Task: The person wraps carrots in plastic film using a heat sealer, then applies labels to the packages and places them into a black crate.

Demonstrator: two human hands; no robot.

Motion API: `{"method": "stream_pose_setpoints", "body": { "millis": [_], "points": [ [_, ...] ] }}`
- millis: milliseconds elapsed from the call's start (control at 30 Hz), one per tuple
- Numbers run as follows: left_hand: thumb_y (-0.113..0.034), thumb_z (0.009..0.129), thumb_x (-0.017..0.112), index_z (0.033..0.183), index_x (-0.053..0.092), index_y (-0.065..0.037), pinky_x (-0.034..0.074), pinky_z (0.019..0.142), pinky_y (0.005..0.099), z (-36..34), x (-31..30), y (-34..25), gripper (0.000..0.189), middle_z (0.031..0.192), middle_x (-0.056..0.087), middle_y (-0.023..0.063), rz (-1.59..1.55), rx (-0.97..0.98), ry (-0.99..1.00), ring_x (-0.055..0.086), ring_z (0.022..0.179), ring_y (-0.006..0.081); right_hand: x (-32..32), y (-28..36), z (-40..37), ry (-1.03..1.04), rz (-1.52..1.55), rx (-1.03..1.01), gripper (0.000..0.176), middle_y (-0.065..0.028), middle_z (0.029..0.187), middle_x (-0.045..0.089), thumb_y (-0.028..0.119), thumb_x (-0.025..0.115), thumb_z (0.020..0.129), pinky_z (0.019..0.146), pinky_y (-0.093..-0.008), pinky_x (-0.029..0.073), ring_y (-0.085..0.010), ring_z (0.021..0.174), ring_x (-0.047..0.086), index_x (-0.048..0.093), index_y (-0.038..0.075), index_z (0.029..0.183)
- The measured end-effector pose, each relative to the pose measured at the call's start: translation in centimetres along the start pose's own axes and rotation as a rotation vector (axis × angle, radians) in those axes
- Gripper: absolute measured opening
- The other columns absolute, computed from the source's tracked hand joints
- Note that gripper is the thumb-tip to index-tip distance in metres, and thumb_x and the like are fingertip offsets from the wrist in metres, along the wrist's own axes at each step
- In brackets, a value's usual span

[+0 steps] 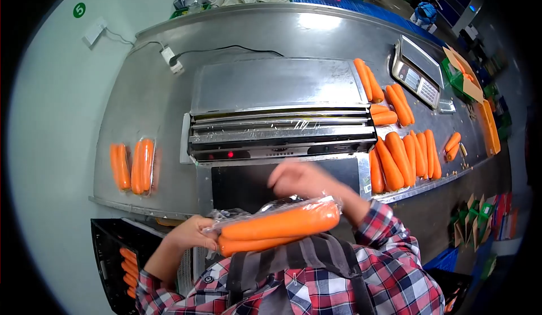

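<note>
Step in hand, by judgement: closing cling film round a carrot pack (279,224). Two carrots side by side, held level in front of the chest, just below the dark plate (243,186) of the wrapping machine (279,126).

Left hand (189,233): fingers closed on the bunched film at the pack's left end. Carrot tips just beside the fingertips, film tail gathered in the grip.

Right hand (302,180): motion-blurred, above and behind the pack's right end, fingers apparently curled. Grip on film or carrot: cannot tell. Loose film visible at that end, touching or very near the hand.

For a clean wrap, probably:
- Pull film taut along the length before folding.
- Tuck both tails under, not over the top.
- Hold the two carrots pressed together to prevent rolling apart.
- Press the folded seam flat on the plate briefly, no lingering.

Risk: slack at the crumpled left end.

Surroundings:
- Loose carrots (401,157) in a row right of the machine, on the steel table (316,32).
- Scale (418,73) beyond them.
- Finished wrapped packs (132,165) well apart on the left.
- Black crate (113,258) with carrots below the table edge, near the left hand.
</note>
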State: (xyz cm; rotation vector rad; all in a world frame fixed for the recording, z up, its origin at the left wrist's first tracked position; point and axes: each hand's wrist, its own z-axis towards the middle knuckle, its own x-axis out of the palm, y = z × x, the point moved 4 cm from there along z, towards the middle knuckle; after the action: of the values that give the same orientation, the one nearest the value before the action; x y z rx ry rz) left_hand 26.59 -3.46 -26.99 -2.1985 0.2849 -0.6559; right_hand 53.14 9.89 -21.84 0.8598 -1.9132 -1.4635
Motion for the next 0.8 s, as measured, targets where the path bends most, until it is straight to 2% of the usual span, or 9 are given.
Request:
{"method": "stream_pose_setpoints", "body": {
  "millis": [67, 167, 233, 300, 333, 400, 600, 700, 800],
  "points": [
    [-0.005, 0.066, 0.074, 0.107, 0.059, 0.004, 0.041, 0.061, 0.0192, -0.5, 0.0, -5.1, 0.045, 0.066, 0.053, -0.0027, 0.275, -0.035, 0.085, 0.051, 0.066, 0.0059, 4.6, -3.0, 0.5, 0.417, -0.102, -0.298, 0.036, -0.0057, 0.093, 0.061, 0.031, 0.049, 0.09, 0.081, -0.0266, 0.044, -0.0147, 0.09, 0.057, 0.054, 0.003, 0.113],
    [-0.001, 0.076, 0.058, 0.073, 0.063, 0.001, 0.031, 0.033, 0.0189, 0.1, -1.8, -11.1, 0.007, 0.053, 0.055, 0.0004, 0.105, 0.449, -0.448, 0.04, 0.037, 0.0007, 6.6, -2.1, 0.6, 0.616, 0.182, 0.003, 0.037, -0.0071, 0.108, 0.055, 0.032, 0.047, 0.091, 0.083, -0.025, 0.043, -0.0124, 0.097, 0.052, 0.054, 0.001, 0.11],
    [-0.002, 0.072, 0.067, 0.074, 0.064, 0.0, 0.042, 0.045, 0.0215, 2.8, 3.9, -11.4, 0.004, 0.06, 0.057, 0.0009, 0.155, 0.544, -0.482, 0.052, 0.05, 0.0071, 7.4, -1.3, 1.0, 0.701, 0.181, 0.174, 0.031, -0.0059, 0.11, 0.052, 0.027, 0.05, 0.091, 0.083, -0.0226, 0.042, -0.01, 0.098, 0.05, 0.054, 0.002, 0.109],
    [0.002, 0.071, 0.068, 0.102, 0.06, 0.007, 0.047, 0.074, 0.0254, 4.2, 8.8, -10.7, 0.033, 0.106, 0.056, 0.0129, 0.219, 0.518, 0.133, 0.057, 0.091, 0.0165, 7.5, -2.2, 1.0, 0.646, 0.402, 0.081, 0.031, -0.0055, 0.11, 0.053, 0.025, 0.051, 0.09, 0.083, -0.0215, 0.042, -0.0096, 0.098, 0.05, 0.052, 0.004, 0.112],
    [-0.008, 0.077, 0.066, 0.115, 0.052, 0.01, 0.041, 0.092, 0.0325, 4.5, 9.5, -9.2, 0.044, 0.129, 0.041, 0.0163, -0.22, 0.413, 0.28, 0.047, 0.112, 0.0238, 7.3, -3.2, 1.2, 0.622, 0.511, 0.039, 0.031, -0.0053, 0.11, 0.053, 0.025, 0.052, 0.09, 0.083, -0.021, 0.042, -0.0094, 0.098, 0.051, 0.051, 0.004, 0.114],
    [-0.02, 0.085, 0.058, 0.122, 0.044, 0.01, 0.035, 0.101, 0.0395, 2.9, 8.1, -7.8, 0.05, 0.128, 0.041, 0.0183, -0.417, 0.125, 0.171, 0.044, 0.118, 0.0282, 7.5, -4.6, 1.4, 0.625, 0.896, 0.288, 0.037, -0.0105, 0.12, 0.051, 0.023, 0.053, 0.089, 0.087, -0.0248, 0.042, -0.0176, 0.107, 0.051, 0.049, 0.005, 0.12],
    [-0.048, 0.092, 0.033, 0.12, 0.046, 0.009, 0.039, 0.097, 0.0405, -2.1, 2.6, 1.5, 0.065, 0.126, 0.047, 0.0172, -1.069, 0.577, -0.123, 0.05, 0.113, 0.0297, 4.6, -7.2, -0.7, 0.032, 0.745, 0.387, 0.07, -0.0108, 0.125, 0.05, 0.06, 0.033, 0.087, 0.096, -0.0384, 0.04, -0.025, 0.114, 0.049, 0.041, 0.005, 0.128],
    [-0.056, 0.09, 0.028, 0.124, 0.041, 0.007, 0.037, 0.099, 0.0402, -3.8, 0.0, 8.2, 0.072, 0.129, 0.044, 0.02, -0.401, 0.583, -0.536, 0.043, 0.121, 0.0281, 6.6, -6.3, 1.6, 0.292, 0.741, 0.323, 0.068, -0.0116, 0.131, 0.043, 0.057, 0.031, 0.089, 0.1, -0.0408, 0.035, -0.0254, 0.122, 0.042, 0.033, 0.005, 0.133],
    [-0.056, 0.09, 0.027, 0.124, 0.042, 0.005, 0.039, 0.097, 0.0411, -4.6, -0.9, 7.4, 0.071, 0.127, 0.046, 0.018, -0.949, 0.585, -0.65, 0.048, 0.115, 0.0286, 10.4, -2.3, 5.2, 0.442, 0.924, 0.121, 0.069, -0.0161, 0.141, 0.027, 0.052, 0.037, 0.09, 0.102, -0.0424, 0.032, -0.0296, 0.125, 0.037, 0.024, 0.004, 0.137]
  ]
}}
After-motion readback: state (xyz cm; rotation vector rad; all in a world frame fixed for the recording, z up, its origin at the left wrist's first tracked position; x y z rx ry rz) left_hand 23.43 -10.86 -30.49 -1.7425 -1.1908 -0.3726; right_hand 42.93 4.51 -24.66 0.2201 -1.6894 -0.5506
